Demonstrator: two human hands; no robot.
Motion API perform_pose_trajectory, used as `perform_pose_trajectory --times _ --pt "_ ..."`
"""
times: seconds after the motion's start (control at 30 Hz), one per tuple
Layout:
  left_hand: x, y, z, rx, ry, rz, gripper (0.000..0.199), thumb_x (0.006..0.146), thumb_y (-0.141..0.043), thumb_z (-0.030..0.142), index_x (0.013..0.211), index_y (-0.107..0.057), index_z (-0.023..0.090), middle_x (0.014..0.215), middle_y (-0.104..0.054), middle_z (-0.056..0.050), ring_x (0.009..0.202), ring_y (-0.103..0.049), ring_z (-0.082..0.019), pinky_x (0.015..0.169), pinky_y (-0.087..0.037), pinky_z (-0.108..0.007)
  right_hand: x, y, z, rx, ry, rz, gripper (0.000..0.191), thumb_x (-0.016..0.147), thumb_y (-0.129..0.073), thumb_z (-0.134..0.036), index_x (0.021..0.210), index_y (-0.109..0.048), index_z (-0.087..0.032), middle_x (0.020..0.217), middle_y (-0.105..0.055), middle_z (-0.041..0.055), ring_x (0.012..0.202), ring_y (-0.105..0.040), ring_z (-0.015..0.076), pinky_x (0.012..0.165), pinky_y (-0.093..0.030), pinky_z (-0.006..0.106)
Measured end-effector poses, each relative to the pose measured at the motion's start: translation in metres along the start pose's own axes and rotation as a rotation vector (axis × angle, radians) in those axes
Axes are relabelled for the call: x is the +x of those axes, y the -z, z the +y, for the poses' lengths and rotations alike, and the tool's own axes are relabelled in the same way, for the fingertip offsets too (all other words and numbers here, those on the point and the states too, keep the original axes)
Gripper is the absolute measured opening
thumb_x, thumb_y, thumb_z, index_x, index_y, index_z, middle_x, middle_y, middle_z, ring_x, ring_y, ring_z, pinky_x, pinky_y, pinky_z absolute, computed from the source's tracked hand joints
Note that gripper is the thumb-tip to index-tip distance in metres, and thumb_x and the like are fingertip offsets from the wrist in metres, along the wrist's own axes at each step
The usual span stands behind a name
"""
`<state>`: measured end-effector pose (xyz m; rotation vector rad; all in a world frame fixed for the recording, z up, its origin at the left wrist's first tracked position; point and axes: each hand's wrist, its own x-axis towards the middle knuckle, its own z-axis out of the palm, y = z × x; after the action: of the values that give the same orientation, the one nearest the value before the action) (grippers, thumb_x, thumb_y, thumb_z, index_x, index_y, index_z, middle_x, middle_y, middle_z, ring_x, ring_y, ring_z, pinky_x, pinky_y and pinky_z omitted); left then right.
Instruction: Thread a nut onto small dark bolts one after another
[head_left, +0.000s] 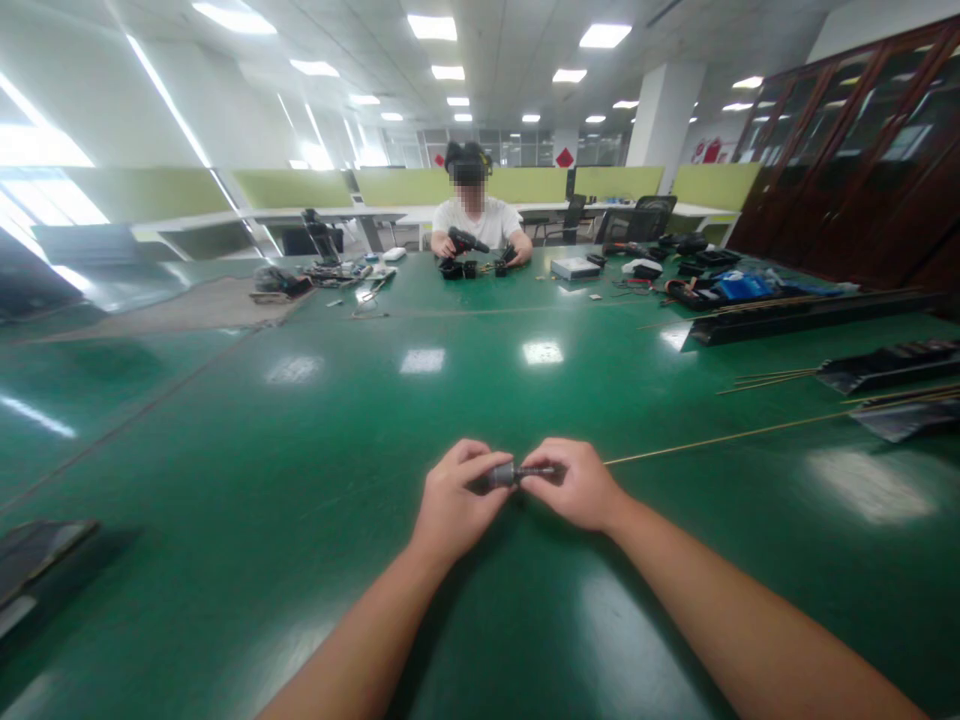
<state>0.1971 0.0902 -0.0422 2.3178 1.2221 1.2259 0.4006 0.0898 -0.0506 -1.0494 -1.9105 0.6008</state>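
Note:
Over the green tabletop (300,540), both my hands meet at one small piece of work. My left hand (457,500) is closed around a dark grey cylinder (501,475), thumb below and fingers above. A thin dark shaft (534,471) comes out of the cylinder's right end, in line with it. My right hand (574,485) pinches this shaft between thumb and fingertips. A long thin brass-coloured rod (697,442) shows beyond my right hand and runs to the right; whether it joins the shaft is hidden by the hand.
Dark channel-shaped trays (795,318) with thin rods lie at the right. Across the table a person (480,220) holds a black power drill (466,240). Tools and a blue bag (742,285) lie back right, electronics (341,270) back left. A dark flat object (37,560) sits near left.

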Motion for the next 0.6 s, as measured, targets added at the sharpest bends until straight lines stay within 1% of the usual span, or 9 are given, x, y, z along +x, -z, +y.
perform_pose_trajectory --times 0.27,0.6 --pt "0.0 0.0011 0.0012 -0.015 0.003 0.01 0.02 0.077 -0.074 0.019 0.096 -0.074 0.025 0.093 -0.065 -0.002 0.084 -0.062 -0.015 0.077 -0.051 -0.026 0.0002 0.0002 0.0016 -0.007 0.013 0.003 0.007 0.078 -0.072 -0.018 0.084 -0.074 -0.02 0.078 -0.069 0.002 0.071 -0.062 0.0149 0.067 -0.047 0.026" --pt "0.0012 0.0015 0.0025 -0.019 0.009 0.006 0.018 0.078 -0.072 0.022 0.096 -0.075 0.024 0.092 -0.065 -0.004 0.084 -0.062 -0.016 0.076 -0.052 -0.027 -0.0002 0.0016 -0.0025 -0.018 0.018 0.006 0.007 0.078 -0.071 -0.018 0.084 -0.075 -0.02 0.078 -0.069 0.0024 0.071 -0.062 0.0151 0.066 -0.046 0.026"
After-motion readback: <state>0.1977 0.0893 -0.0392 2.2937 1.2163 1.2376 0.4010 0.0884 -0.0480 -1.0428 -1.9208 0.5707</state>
